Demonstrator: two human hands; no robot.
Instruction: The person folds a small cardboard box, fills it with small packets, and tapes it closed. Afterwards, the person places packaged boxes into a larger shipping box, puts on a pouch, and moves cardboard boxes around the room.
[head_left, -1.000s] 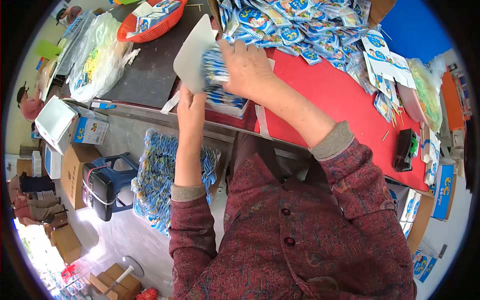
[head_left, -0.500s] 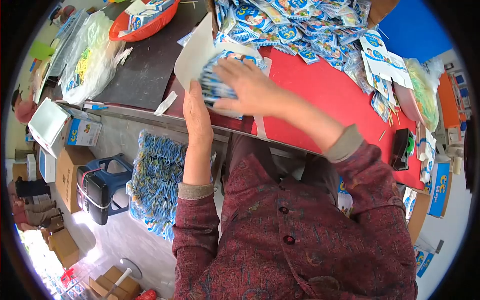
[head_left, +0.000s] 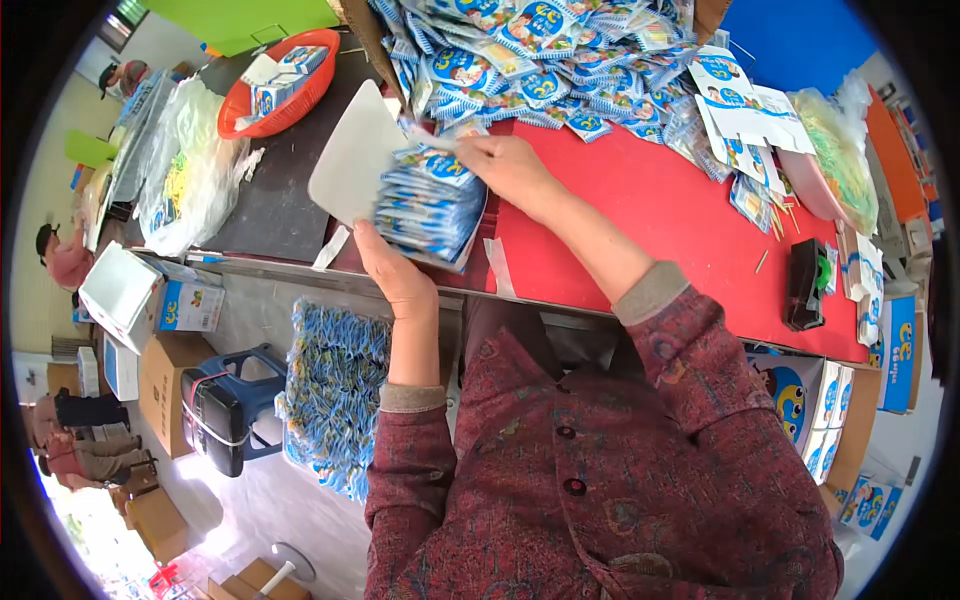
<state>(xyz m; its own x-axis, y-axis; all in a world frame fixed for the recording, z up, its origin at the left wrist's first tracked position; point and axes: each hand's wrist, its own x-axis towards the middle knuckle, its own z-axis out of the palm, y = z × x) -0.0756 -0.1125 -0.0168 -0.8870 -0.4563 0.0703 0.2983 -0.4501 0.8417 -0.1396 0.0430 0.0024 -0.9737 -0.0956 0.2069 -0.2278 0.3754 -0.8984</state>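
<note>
A white carton with its lid flap raised stands tilted at the table's front edge, packed with rows of blue-and-white sachets that look slightly blurred. My left hand grips the carton's near left side, thumb up by the base of the flap. At the carton's upper right, my right hand has its fingers pinched together beside the top sachets; what sits between the fingertips is hidden. Behind the carton lies a large heap of loose sachets.
An orange-red basket with small boxes stands at the back left, beside a plastic bag. Flattened cartons, a black tape dispenser and a pink basin lie at right. Below left are a stool and bundled sachets.
My right hand has gone from lying flat across the sachets to pinching at the carton's upper right, uncovering the rows. My left hand stays on the carton's side. The camera view has shifted.
</note>
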